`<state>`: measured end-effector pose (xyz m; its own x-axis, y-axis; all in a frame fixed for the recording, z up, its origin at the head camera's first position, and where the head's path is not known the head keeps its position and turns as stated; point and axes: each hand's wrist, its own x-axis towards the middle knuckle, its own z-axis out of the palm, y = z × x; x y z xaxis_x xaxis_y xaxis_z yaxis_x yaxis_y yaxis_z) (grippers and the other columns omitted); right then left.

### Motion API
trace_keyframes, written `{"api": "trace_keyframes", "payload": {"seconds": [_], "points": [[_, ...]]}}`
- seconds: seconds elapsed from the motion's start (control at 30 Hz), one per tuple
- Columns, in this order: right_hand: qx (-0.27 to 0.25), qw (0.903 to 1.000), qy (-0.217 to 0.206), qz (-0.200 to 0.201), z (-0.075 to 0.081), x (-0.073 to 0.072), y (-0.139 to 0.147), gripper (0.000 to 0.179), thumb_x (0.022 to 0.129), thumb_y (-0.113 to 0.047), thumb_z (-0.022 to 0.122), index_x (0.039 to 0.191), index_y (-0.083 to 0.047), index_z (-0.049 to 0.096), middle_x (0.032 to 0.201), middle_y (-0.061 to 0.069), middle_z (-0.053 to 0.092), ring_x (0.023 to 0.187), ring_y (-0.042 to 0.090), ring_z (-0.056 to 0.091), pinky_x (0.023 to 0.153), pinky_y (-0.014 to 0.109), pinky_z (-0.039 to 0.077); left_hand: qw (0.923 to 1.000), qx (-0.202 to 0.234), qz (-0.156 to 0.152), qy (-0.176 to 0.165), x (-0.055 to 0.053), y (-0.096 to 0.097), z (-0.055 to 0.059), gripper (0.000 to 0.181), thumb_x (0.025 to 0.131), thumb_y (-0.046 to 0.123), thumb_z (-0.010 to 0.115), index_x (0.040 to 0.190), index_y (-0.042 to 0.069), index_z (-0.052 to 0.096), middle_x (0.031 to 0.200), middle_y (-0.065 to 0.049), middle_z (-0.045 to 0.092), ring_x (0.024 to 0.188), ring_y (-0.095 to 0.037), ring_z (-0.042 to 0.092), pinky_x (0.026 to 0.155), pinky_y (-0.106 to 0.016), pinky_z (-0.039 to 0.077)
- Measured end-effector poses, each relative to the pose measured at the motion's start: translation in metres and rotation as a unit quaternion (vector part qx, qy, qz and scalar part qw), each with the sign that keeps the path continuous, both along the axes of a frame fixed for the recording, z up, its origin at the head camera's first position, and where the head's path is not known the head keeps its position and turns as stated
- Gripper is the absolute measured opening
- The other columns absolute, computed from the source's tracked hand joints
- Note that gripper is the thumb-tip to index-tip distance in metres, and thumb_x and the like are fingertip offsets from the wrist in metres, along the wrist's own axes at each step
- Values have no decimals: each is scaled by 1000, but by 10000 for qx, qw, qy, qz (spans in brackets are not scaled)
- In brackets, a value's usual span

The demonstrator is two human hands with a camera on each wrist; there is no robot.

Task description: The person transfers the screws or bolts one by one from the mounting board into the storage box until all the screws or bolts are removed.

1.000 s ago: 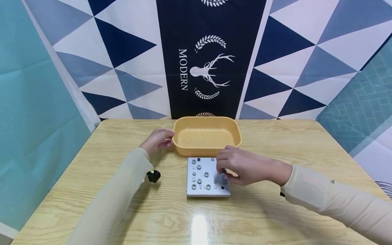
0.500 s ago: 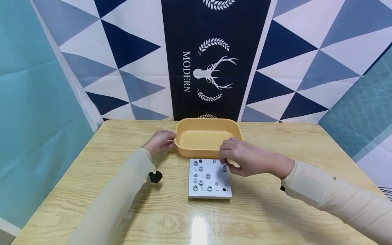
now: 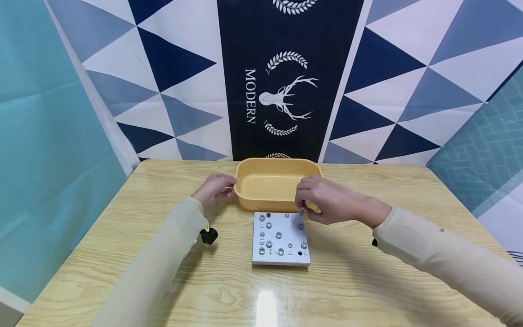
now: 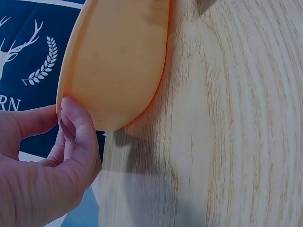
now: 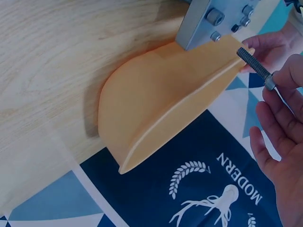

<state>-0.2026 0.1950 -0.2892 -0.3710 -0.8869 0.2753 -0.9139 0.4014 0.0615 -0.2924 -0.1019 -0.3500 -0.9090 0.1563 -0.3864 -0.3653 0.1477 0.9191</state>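
Note:
My left hand [image 3: 214,187] pinches the left rim of a yellow plastic tub [image 3: 269,205], thumb and fingers on either side of the edge in the left wrist view. Between the thumb and fingertips of my right hand [image 3: 324,197] is a socket head bolt [image 5: 255,66], held by its head with the threaded shank pointing away from the fingers. This hand hovers over the far right corner of a silver metal plate [image 3: 289,231], close to the tub's front wall. Several other bolts stand in the plate, and a dark hole [image 3: 300,253] shows near its front right corner.
The plate lies on a wooden table [image 3: 220,286], just in front of the tub. A patterned cloth [image 3: 188,91] hangs behind the table's back edge. A black device [image 3: 209,235] sits under my left wrist.
My right hand has lifted the bolt and moved it away from me, from the plate's right side toward the tub. The left hand stays on the rim. The head view has shifted slightly.

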Motion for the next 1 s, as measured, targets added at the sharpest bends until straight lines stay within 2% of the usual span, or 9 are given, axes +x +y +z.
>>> {"api": "trace_keyframes", "payload": {"seconds": [0.33, 0.53, 0.6, 0.77, 1.0], "points": [[-103, 9999, 88, -86, 4, -15, 2, 16, 69, -2, 68, 80, -13, 64, 77, -5, 59, 75, 8, 50, 70, 28, 46, 10000, -17, -16, -24, -4, -1, 1, 26, 97, 11, 51, 120, -1, 52, 87, -4, 53, 66, -9, 51, 59, -17, 46], [-95, 9997, -44, -231, 4, -24, 2, 13, 71, -3, 67, 81, -11, 65, 77, -4, 60, 75, 10, 52, 70, 27, 47, 9998, -102, 8, -167, -4, -2, 2, 31, 98, 13, 51, 126, 0, 52, 96, -5, 53, 71, -11, 52, 60, -16, 46], [-115, 9996, -74, -255, 5, -27, 2, 13, 71, -2, 68, 80, -10, 65, 77, -4, 60, 74, 10, 53, 69, 27, 48, 9997, -134, 9, -198, -3, -3, 2, 29, 97, 13, 52, 123, 1, 53, 96, -5, 53, 72, -11, 52, 61, -16, 47], [-171, 9993, -150, -313, 5, -35, 2, 13, 71, -1, 69, 79, -9, 65, 77, -2, 60, 74, 11, 54, 70, 29, 48, 9998, -144, -66, -106, -1, -3, 4, 22, 97, 12, 50, 115, 0, 55, 88, -4, 54, 68, -10, 52, 61, -17, 46], [-71, 9988, -165, -452, 3, -47, 3, 12, 70, -2, 68, 78, -10, 65, 76, -3, 61, 73, 10, 55, 70, 31, 48, 9999, -80, -11, -96, -4, -1, 2, 24, 97, 12, 51, 118, 0, 53, 88, -4, 53, 69, -11, 51, 59, -17, 46]]}}
